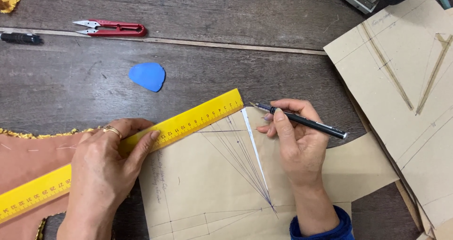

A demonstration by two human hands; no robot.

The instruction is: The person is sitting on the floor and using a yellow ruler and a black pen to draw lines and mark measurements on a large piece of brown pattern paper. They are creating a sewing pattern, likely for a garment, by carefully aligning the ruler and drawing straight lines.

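Observation:
My left hand (101,167) presses flat on a long yellow ruler (188,122) that lies slanted across the top edge of a brown paper pattern piece (207,183). My right hand (297,141) grips a black pen (306,121), its tip near the ruler's right end at the pattern's upper corner. The pattern carries several thin pen lines fanning up from one point low on the sheet, plus a white strip. A blue sleeve cuff shows at my right wrist.
Salmon fabric with gold trim (23,155) lies at the left under the ruler. A blue tailor's chalk (148,76), red thread snips (113,28) and a black marker (20,38) lie on the dark wooden table (226,65). More brown pattern sheets (406,79) are stacked on the right.

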